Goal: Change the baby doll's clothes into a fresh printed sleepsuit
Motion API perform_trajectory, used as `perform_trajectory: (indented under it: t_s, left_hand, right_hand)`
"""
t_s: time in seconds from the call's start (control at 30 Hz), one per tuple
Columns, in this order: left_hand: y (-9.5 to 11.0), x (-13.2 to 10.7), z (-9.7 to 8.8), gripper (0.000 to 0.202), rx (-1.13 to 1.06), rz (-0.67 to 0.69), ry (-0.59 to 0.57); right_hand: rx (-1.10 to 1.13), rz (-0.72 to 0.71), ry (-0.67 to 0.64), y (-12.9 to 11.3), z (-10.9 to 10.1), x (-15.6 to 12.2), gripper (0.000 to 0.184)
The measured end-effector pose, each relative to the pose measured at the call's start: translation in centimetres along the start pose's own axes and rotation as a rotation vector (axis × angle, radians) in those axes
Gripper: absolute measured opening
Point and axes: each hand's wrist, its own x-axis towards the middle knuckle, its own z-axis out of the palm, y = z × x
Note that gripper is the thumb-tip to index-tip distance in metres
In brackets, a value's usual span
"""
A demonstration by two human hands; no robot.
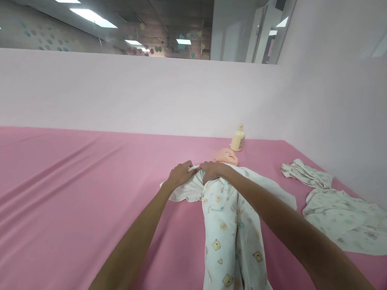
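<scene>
A baby doll (226, 156) lies on its back on a pink sheet, its head toward the far wall. White pants (222, 241) with a small bear print cover its legs, and a bit of a foot shows at the bottom edge. Across its chest is a white top (188, 190), spread out to both sides. My left hand (180, 174) is closed on the upper edge of the top's left part. Close beside it, my right hand (213, 170) pinches the same cloth near the doll's chest. My forearm crosses over the right part of the top.
A cream pump bottle (238, 139) stands beyond the doll's head by the white wall. Crumpled printed cloth (307, 173) and a larger printed cloth (352, 221) lie at the right. The pink sheet (50, 203) has long creases on the left. Walls bound the back and right.
</scene>
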Motion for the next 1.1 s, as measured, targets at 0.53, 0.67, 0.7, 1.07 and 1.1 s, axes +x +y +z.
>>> perform_trajectory:
  t_s: [0.53,0.67,0.7,1.07,1.1]
  left_hand:
    - [-6.2,-2.8,-0.4,0.035,0.21,-0.001,-0.093]
    - [-5.6,-3.2,0.1,0.025,0.204,0.008,-0.119]
    - [-5.4,-3.3,0.1,0.024,0.2,0.016,-0.121]
    - [-5.2,-4.0,0.8,0.022,0.239,0.069,-0.077]
    - [-5.3,-4.0,0.8,0.022,0.243,0.068,-0.073]
  right_hand:
    - [-0.063,-0.001,0.105,2.6,-1.6,-3.5,0.048]
    - [-0.078,0.013,0.151,2.5,-0.9,-3.8,0.054]
    - [-0.09,0.015,0.155,2.3,-0.7,-3.8,0.054]
    - [-0.563,-0.372,0.143,-3.2,2.8,-0.9,0.037]
    - [-0.58,-0.405,0.138,-3.5,3.1,-0.6,0.035]
